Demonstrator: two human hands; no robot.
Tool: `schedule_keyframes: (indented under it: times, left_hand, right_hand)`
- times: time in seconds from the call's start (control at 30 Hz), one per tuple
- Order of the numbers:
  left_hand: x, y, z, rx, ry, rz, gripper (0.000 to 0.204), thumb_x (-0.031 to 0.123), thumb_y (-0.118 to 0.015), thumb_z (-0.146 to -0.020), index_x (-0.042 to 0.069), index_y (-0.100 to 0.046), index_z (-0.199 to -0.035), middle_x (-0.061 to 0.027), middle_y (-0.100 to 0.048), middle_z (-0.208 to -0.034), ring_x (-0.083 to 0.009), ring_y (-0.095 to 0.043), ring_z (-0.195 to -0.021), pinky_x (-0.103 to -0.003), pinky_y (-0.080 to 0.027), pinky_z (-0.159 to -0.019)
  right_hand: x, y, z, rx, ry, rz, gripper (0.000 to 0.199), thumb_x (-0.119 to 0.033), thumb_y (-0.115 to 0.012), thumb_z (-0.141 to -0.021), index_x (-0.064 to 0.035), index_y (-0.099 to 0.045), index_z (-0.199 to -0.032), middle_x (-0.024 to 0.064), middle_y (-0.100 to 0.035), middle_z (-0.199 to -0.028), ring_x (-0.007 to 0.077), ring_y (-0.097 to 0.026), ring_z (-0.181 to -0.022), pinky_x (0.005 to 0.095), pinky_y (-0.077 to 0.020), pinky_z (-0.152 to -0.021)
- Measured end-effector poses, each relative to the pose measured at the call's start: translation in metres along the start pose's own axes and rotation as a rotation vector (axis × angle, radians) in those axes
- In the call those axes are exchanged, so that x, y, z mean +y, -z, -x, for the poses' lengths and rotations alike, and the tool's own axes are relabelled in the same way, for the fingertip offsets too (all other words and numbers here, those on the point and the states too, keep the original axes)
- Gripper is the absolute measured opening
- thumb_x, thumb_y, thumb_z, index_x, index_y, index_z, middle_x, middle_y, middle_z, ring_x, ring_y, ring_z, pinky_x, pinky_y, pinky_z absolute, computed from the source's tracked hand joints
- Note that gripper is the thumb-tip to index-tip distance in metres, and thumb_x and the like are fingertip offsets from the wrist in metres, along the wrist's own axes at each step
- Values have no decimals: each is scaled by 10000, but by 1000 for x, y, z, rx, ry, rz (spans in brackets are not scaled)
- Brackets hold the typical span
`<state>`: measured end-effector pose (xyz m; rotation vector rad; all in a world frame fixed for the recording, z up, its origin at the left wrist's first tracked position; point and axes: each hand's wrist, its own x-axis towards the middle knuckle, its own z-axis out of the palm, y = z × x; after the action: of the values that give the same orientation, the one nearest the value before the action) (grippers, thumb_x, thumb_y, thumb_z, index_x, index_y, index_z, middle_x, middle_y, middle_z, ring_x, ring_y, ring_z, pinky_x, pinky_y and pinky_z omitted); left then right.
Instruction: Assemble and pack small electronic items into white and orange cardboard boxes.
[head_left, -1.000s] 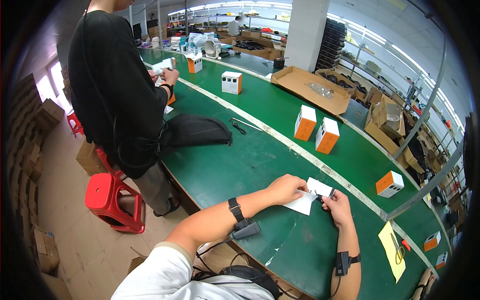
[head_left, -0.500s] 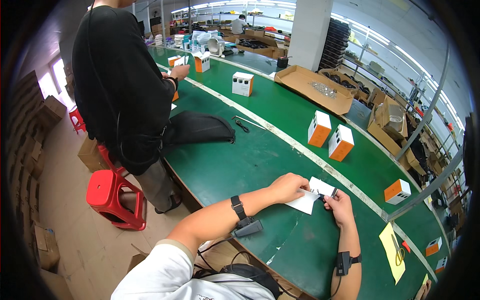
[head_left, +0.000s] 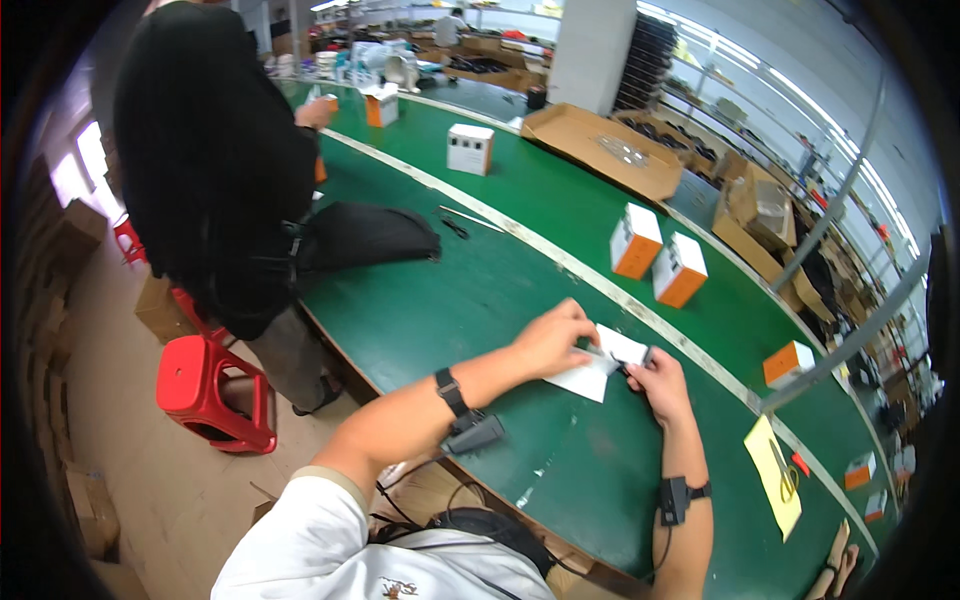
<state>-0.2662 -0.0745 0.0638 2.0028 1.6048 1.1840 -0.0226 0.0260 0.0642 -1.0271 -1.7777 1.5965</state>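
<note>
A white folded card or paper piece [head_left: 582, 382] is held between my two hands, just above the green table [head_left: 480, 330]. My left hand [head_left: 553, 340] has curled fingers and a thumb pinching its upper left part. At the right end, my right hand [head_left: 662, 386] closes its thumb and fingers on a small dark item, too small to name, against the white piece. Black straps with small devices sit on both my forearms.
Orange-and-white boxes [head_left: 635, 242] stand on the far strip. Scissors [head_left: 789, 485] lie on a yellow sheet [head_left: 768, 470] at right, near another person's hand [head_left: 838, 565]. A co-worker [head_left: 215, 160] stands left beside a black bag [head_left: 365, 234] and a red stool [head_left: 205, 385].
The whole view has shifted, so the table and boxes sit a little left and higher. My left fingers have moved slightly on the white piece; the co-worker's hand has drawn farther away.
</note>
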Motion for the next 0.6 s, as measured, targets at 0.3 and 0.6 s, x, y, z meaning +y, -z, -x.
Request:
schedule_keyframes:
  times: [0.3, 0.6]
  left_hand:
    - [-7, 7, 1, -16, -127, -12, 228, 43, -763, -794, 51, -757, -1022, -119, -728, -1093, -302, -695, -1022, -383, -559, -905]
    - [-4, 7, -2, -25, -32, -26, 198, 36, -739, -811, 30, -763, -1008, -128, -723, -1038, -311, -704, -963, -384, -562, -869]
  right_hand:
    - [-17, -8, 2, 199, 122, 174, 215, -123, -753, -923, 2, -677, -1080, 41, -683, -909, 65, -577, -672, 227, -477, -613]
    - [-132, -41, 76, 439, 865, 709, 230, -79, -757, -881, -34, -696, -1098, 75, -652, -935, 156, -567, -641, 281, -461, -568]
